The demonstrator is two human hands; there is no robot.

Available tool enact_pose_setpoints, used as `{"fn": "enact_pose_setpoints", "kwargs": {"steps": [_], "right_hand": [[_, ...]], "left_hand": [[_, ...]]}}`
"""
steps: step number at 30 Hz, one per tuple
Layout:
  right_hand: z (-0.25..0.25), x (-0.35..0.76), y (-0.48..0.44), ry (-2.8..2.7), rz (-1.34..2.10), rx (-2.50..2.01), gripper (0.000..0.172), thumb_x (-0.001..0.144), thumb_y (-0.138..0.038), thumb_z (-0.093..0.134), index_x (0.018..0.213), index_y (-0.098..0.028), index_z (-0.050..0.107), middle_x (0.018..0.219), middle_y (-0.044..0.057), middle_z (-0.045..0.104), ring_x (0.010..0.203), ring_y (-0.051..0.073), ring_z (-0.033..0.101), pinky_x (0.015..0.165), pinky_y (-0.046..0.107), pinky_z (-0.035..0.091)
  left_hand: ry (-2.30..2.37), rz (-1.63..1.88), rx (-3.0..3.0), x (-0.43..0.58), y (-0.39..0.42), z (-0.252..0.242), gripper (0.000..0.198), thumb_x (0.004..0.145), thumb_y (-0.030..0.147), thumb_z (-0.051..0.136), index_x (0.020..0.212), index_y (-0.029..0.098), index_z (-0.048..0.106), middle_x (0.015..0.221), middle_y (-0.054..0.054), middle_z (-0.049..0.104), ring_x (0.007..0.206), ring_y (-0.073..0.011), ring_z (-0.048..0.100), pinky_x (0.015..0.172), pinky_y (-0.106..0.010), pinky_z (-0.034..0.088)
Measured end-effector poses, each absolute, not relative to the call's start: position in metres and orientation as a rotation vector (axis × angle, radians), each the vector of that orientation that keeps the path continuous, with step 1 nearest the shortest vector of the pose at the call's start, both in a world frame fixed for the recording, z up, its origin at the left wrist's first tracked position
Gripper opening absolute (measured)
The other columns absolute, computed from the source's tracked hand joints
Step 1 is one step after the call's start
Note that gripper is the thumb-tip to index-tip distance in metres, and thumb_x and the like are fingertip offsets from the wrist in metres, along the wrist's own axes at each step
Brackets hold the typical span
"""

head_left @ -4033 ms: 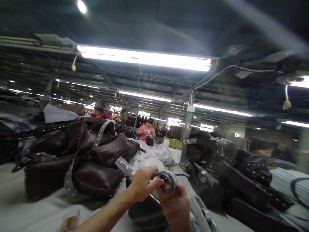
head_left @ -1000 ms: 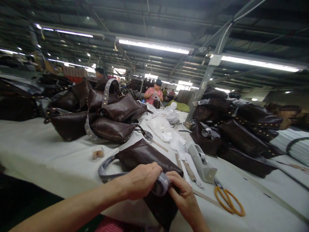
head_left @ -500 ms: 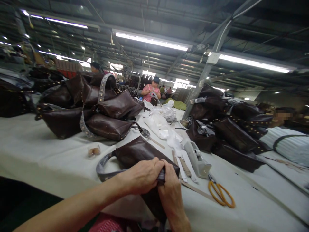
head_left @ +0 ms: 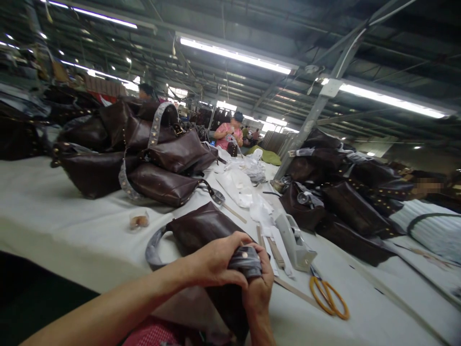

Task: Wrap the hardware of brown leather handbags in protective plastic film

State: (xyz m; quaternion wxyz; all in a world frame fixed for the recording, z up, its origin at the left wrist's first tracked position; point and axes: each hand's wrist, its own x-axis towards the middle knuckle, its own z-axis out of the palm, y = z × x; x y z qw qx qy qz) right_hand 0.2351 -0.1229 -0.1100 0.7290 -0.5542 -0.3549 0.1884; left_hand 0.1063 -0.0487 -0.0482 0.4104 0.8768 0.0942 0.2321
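Observation:
A dark brown leather handbag (head_left: pixel 201 228) lies tilted at the table's near edge. Its strap (head_left: pixel 247 262), wrapped in clear plastic and bearing gold studs, is bent into a short loop between my hands. My left hand (head_left: pixel 219 259) grips that strap from the left, thumb below and fingers over the top. Around its right side curl the fingers of my right hand (head_left: pixel 261 283). Another wrapped strap section (head_left: pixel 154 245) arcs out at the bag's left. The bag's lower part hangs beneath my hands, and my fingers partly hide the strap.
Yellow-handled scissors (head_left: pixel 329 295) and a grey tape dispenser (head_left: pixel 295 242) lie to the right. Brown bags are piled at left (head_left: pixel 162 185) and right (head_left: pixel 351 206). White wrapping (head_left: pixel 241 180) runs up the middle; a small plastic packet (head_left: pixel 139 221) sits left. Co-workers are farther back.
My hands have turned and moved slightly apart, so the strap's studded, plastic-covered face now shows between them. The view has shifted a little; the bag stays in place.

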Motion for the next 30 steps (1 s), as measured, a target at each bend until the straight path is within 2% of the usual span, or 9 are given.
{"fn": "enact_pose_setpoints", "kwargs": {"steps": [3, 5, 9, 11, 15, 17, 21, 25, 30], "right_hand": [[-0.115, 0.233, -0.115, -0.626, 0.447, -1.145, 0.025, 0.067, -0.026, 0.051, 0.091, -0.02, 0.055, 0.076, -0.002, 0.061, 0.067, 0.015, 0.058, 0.063, 0.026, 0.047], [-0.114, 0.237, -0.114, -0.733, 0.417, -1.259, 0.026, 0.07, -0.024, 0.05, 0.095, -0.02, 0.056, 0.077, -0.002, 0.062, 0.069, 0.016, 0.059, 0.064, 0.027, 0.048], [-0.095, 0.251, -0.121, -1.321, 0.073, -1.502, 0.042, 0.066, -0.013, 0.049, 0.107, -0.019, 0.059, 0.101, 0.006, 0.068, 0.092, 0.024, 0.062, 0.082, 0.035, 0.048], [-0.081, 0.256, -0.124, -1.518, -0.114, -1.525, 0.047, 0.067, -0.011, 0.047, 0.112, -0.018, 0.058, 0.106, 0.009, 0.067, 0.096, 0.025, 0.062, 0.084, 0.037, 0.048], [-0.067, 0.259, -0.125, -1.557, -0.263, -1.561, 0.031, 0.071, -0.01, 0.042, 0.095, -0.019, 0.059, 0.08, 0.005, 0.067, 0.072, 0.02, 0.062, 0.065, 0.03, 0.047], [-0.069, 0.258, -0.125, -1.496, -0.247, -1.558, 0.028, 0.069, -0.01, 0.041, 0.088, -0.02, 0.058, 0.072, 0.002, 0.065, 0.064, 0.018, 0.059, 0.059, 0.027, 0.045], [-0.078, 0.253, -0.126, -1.298, -0.206, -1.525, 0.023, 0.07, -0.015, 0.041, 0.086, -0.02, 0.057, 0.071, 0.001, 0.064, 0.065, 0.019, 0.059, 0.06, 0.028, 0.044], [-0.084, 0.249, -0.125, -1.091, -0.143, -1.422, 0.02, 0.068, -0.023, 0.046, 0.085, -0.02, 0.057, 0.073, 0.0, 0.062, 0.067, 0.019, 0.056, 0.063, 0.028, 0.043], [-0.091, 0.247, -0.118, -0.923, 0.178, -1.285, 0.02, 0.07, -0.019, 0.043, 0.086, -0.02, 0.054, 0.074, -0.001, 0.06, 0.068, 0.017, 0.056, 0.065, 0.027, 0.045]], "left_hand": [[0.292, 0.626, 2.367, 0.109, -0.055, -0.052, 0.062, 0.076, 0.022, 0.07, 0.126, 0.022, 0.034, 0.123, -0.009, 0.052, 0.11, -0.0242, 0.055, 0.094, -0.035, 0.044], [0.36, 0.576, 2.476, 0.109, -0.056, -0.054, 0.052, 0.082, 0.021, 0.063, 0.125, 0.023, 0.032, 0.121, -0.009, 0.052, 0.107, -0.0238, 0.057, 0.09, -0.035, 0.046], [0.335, 0.452, 2.685, 0.106, -0.051, -0.05, 0.038, 0.088, 0.022, 0.053, 0.121, 0.022, 0.035, 0.113, -0.008, 0.054, 0.096, -0.0229, 0.06, 0.082, -0.033, 0.049], [0.297, 0.448, 2.731, 0.107, -0.049, -0.044, 0.032, 0.089, 0.019, 0.05, 0.118, 0.021, 0.037, 0.111, -0.009, 0.055, 0.096, -0.0236, 0.06, 0.081, -0.034, 0.049], [0.317, 0.587, 2.541, 0.11, -0.048, -0.039, 0.041, 0.086, 0.022, 0.057, 0.122, 0.02, 0.035, 0.115, -0.008, 0.057, 0.105, -0.0235, 0.058, 0.088, -0.034, 0.047], [0.376, 0.614, 2.467, 0.112, -0.048, -0.044, 0.05, 0.08, 0.025, 0.065, 0.121, 0.02, 0.037, 0.116, -0.008, 0.057, 0.104, -0.0238, 0.058, 0.089, -0.034, 0.046], [0.46, 0.579, 2.461, 0.111, -0.054, -0.054, 0.031, 0.08, 0.027, 0.065, 0.104, 0.019, 0.047, 0.102, -0.005, 0.06, 0.091, -0.0216, 0.059, 0.079, -0.031, 0.046], [0.416, 0.63, 2.461, 0.111, -0.062, -0.047, 0.034, 0.084, 0.028, 0.06, 0.113, 0.02, 0.044, 0.107, -0.005, 0.059, 0.094, -0.0197, 0.058, 0.082, -0.029, 0.046], [0.52, 0.546, 2.685, 0.116, -0.061, -0.037, 0.029, 0.089, 0.034, 0.053, 0.111, 0.018, 0.044, 0.108, -0.008, 0.058, 0.095, -0.0227, 0.059, 0.081, -0.034, 0.049]]}}
